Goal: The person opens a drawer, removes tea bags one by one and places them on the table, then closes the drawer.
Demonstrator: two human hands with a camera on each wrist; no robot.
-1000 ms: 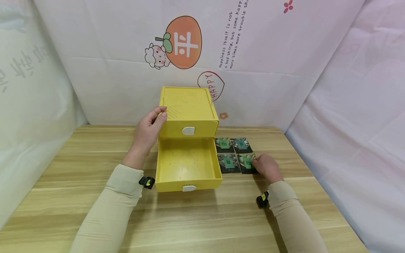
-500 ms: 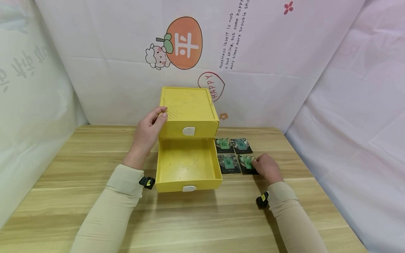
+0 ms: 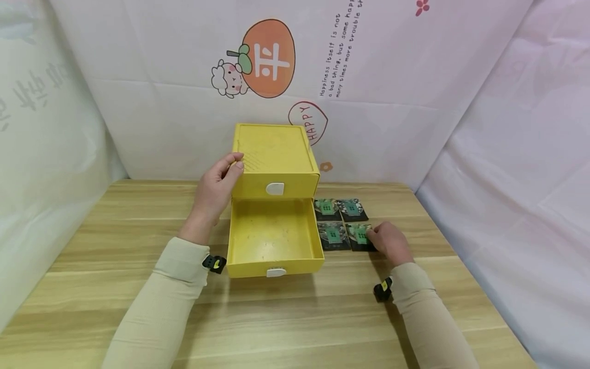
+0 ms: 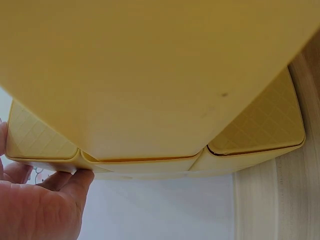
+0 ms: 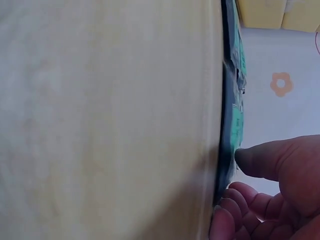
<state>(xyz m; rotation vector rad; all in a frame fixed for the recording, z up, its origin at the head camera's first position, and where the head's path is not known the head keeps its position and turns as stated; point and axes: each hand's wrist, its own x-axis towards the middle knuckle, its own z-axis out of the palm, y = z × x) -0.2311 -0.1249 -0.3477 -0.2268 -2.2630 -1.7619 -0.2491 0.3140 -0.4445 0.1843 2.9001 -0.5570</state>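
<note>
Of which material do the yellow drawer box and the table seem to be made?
The yellow drawer box looks like satin plastic: thin walls, lattice lines. The table, low in sheen, could be wood or laminate, from its long grain streaks.

is closed in at the back by a creased white cloth wall, printed with an orange fruit, a sheep and english lettering. continues into pale cloth on the left and right. spreads below as a light wood-grain table, softly lit.
</note>
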